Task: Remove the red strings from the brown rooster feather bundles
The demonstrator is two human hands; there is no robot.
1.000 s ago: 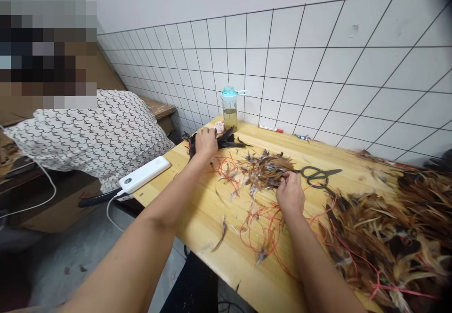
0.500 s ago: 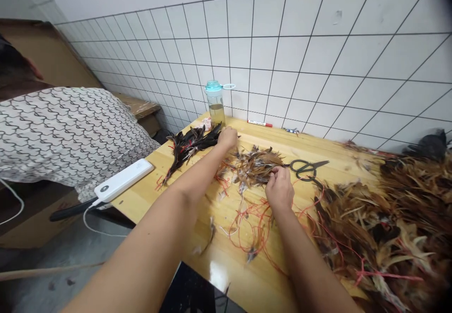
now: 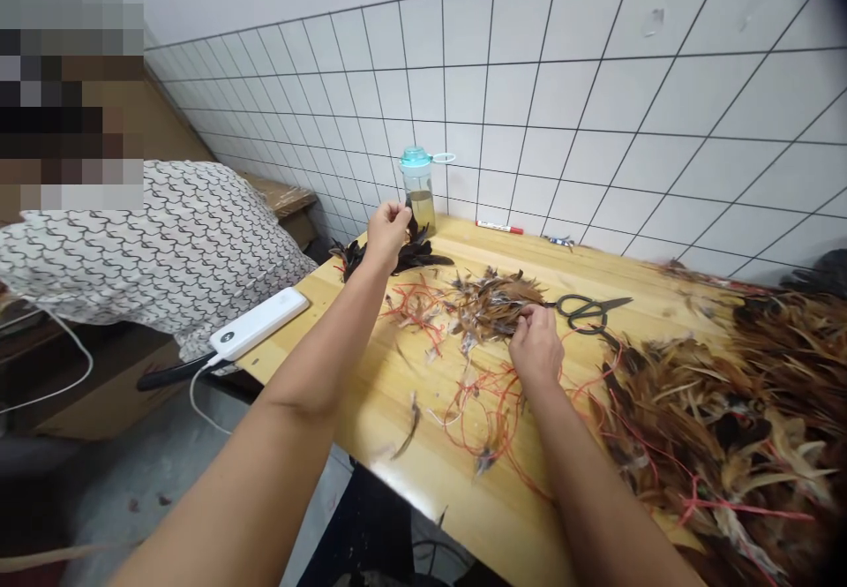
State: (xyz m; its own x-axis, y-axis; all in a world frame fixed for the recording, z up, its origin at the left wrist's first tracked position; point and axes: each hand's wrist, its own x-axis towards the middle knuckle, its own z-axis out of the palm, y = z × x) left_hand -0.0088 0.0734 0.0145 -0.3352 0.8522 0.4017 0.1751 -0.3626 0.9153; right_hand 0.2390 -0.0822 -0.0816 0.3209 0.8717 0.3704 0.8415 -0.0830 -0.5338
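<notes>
My left hand [image 3: 387, 236] is closed in a pinch at the back of the table, with a thin dark feather showing at its fingertips. Black feathers [image 3: 427, 256] lie in a pile beneath and beside it, partly hidden by my wrist and forearm. My right hand [image 3: 537, 346] has its fingers curled on the right end of a small heap of brown feathers [image 3: 496, 303]; how many it grips is hidden. Black-handled scissors [image 3: 586, 312] lie just to the right of that heap. Red string [image 3: 463, 419] is tangled on the table in front of my right hand.
A large pile of brown feathers [image 3: 741, 393] covers the table's right side. By the tiled wall stand a bottle [image 3: 418, 194] and a red-and-white marker [image 3: 499, 228]. A white power bank [image 3: 261, 320] rests at the left edge, beside a co-worker in a patterned shirt [image 3: 165, 243].
My left hand has lifted and moved left from the right end of the black feathers, now with a dark feather in its fingertips. My right hand stays at the brown heap. The view has shifted slightly.
</notes>
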